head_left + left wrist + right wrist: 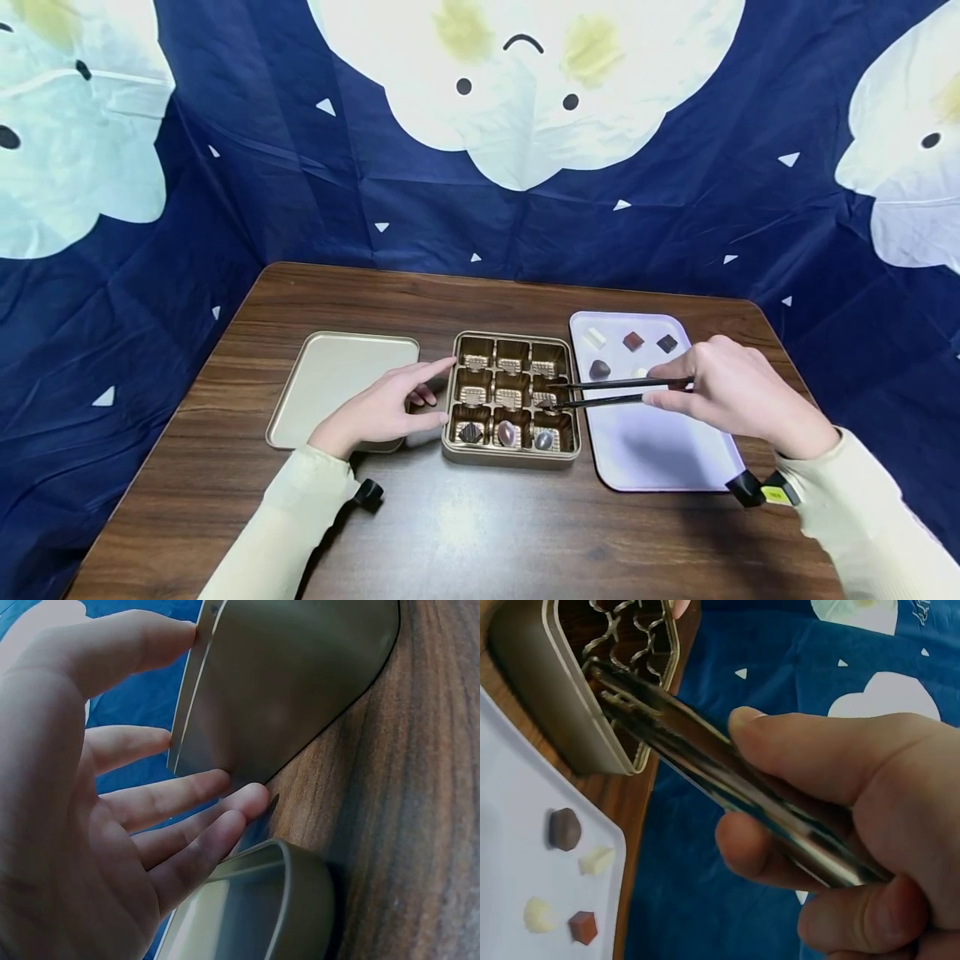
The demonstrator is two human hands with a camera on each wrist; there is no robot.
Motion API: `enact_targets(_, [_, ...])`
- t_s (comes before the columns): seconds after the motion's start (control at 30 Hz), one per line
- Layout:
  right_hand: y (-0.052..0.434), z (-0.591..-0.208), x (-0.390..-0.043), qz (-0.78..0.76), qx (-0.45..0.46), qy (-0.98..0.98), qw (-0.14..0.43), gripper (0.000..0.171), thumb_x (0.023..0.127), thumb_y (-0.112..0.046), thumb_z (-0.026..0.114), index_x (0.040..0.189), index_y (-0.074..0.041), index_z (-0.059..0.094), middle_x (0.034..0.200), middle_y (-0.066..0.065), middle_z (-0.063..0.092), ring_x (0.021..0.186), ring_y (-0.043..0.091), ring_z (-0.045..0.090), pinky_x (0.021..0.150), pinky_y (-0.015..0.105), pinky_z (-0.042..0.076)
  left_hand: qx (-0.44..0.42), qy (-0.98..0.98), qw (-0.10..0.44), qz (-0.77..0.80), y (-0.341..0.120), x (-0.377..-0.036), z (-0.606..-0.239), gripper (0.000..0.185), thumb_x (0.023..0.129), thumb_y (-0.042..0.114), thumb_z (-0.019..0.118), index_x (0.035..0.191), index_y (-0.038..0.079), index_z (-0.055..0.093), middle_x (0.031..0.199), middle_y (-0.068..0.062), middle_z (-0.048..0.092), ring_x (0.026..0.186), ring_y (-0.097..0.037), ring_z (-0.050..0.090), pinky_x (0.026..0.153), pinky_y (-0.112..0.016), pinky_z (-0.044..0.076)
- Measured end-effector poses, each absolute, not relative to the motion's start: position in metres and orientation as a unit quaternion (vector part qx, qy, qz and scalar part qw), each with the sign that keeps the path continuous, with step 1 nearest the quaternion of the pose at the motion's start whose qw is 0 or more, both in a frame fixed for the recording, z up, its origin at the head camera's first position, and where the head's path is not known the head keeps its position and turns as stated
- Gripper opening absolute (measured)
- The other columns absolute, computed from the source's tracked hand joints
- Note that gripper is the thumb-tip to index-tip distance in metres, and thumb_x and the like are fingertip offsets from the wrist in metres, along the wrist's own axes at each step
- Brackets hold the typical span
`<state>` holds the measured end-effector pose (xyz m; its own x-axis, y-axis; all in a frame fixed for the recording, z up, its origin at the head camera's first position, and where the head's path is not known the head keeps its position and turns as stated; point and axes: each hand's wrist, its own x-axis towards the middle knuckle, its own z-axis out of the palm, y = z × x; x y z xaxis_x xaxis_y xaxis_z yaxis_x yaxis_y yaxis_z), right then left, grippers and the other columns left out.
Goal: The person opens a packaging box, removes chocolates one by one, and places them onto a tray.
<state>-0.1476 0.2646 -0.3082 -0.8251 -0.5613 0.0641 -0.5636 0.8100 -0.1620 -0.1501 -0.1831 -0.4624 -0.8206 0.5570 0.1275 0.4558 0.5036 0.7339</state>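
A gold tin box point(512, 458) with a divided insert stands mid-table. In its front row lie a dark striped chocolate point(471, 432), a pinkish oval one point(507, 433) and a grey oval one point(544, 439). My right hand point(723, 392) grips metal tongs point(727, 772), pinched between thumb and fingers. The tong tips are inside the right compartment of the middle row, around what looks like a small brownish chocolate point(546, 405); whether they touch it I cannot tell. My left hand point(390, 404) spreads its thumb and fingers, with fingertips touching the box's left side.
Right of the box, a white tray point(660, 458) carries several chocolates, among them a red-brown square point(633, 341), a dark square point(667, 342) and a dark brown piece point(599, 369). A shallow gold lid point(322, 375) lies left, partly behind the left hand. Blue cloth hangs behind the table.
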Motion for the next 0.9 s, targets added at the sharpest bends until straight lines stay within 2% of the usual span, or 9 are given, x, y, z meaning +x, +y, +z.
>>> enact_targets(0.1, [0.26,-0.305,-0.15,0.076,0.299,-0.951,-0.004,0.022,0.087,-0.046,0.084,0.101,-0.029,0.086,0.065,-0.025,0.06,0.056,0.002,0.043,0.039,0.029,0.031,0.292,0.865,0.066,0.403,-0.183,-0.15,-0.462,0.087,0.091,0.027,0.083,0.164,0.011,0.037,0.142,-0.01,0.06,0.097,-0.017,0.07,0.092,-0.033,0.06])
enact_targets(0.23, [0.254,-0.303,-0.153,0.071,0.304,-0.95,-0.012,0.023,0.086,-0.046,0.085,0.1,-0.027,0.087,0.071,-0.021,0.069,0.058,0.003,0.048,0.039,0.03,0.032,0.287,0.866,0.073,0.402,-0.183,-0.151,-0.463,0.087,0.092,0.027,0.082,0.165,0.013,0.036,0.144,-0.009,0.059,0.098,-0.015,0.069,0.093,-0.032,0.06])
enact_targets(0.4, [0.249,-0.301,-0.156,0.062,0.314,-0.947,-0.014,0.021,0.085,-0.044,0.085,0.098,-0.028,0.087,0.07,-0.017,0.071,0.06,0.004,0.052,0.04,0.032,0.036,0.287,0.864,0.074,0.406,-0.183,-0.151,-0.462,0.087,0.092,0.027,0.082,0.165,0.013,0.036,0.146,-0.009,0.058,0.098,-0.016,0.069,0.093,-0.032,0.06])
enact_targets(0.63, [0.243,-0.296,-0.155,0.044,0.318,-0.947,-0.018,0.016,0.085,-0.042,0.087,0.095,-0.031,0.087,0.06,-0.022,0.058,0.058,0.007,0.046,0.041,0.031,0.034,0.292,0.863,0.068,0.407,-0.184,-0.152,-0.463,0.087,0.092,0.026,0.082,0.165,0.013,0.036,0.146,-0.011,0.058,0.097,-0.015,0.069,0.092,-0.032,0.06])
enact_targets(0.77, [0.24,-0.297,-0.154,0.036,0.325,-0.945,-0.01,0.005,0.085,-0.04,0.087,0.087,-0.036,0.084,0.056,-0.022,0.049,0.058,0.007,0.044,0.041,0.031,0.034,0.292,0.863,0.067,0.406,-0.184,-0.152,-0.463,0.088,0.091,0.026,0.082,0.165,0.012,0.036,0.146,-0.011,0.058,0.097,-0.016,0.07,0.092,-0.032,0.06])
enact_targets(0.9, [0.24,-0.299,-0.153,0.042,0.331,-0.943,-0.006,0.008,0.086,-0.037,0.087,0.081,-0.039,0.08,0.054,-0.024,0.045,0.056,0.005,0.043,0.041,0.03,0.033,0.291,0.863,0.071,0.406,-0.183,-0.151,-0.463,0.087,0.092,0.027,0.082,0.164,0.011,0.036,0.145,-0.011,0.058,0.097,-0.017,0.069,0.092,-0.033,0.06])
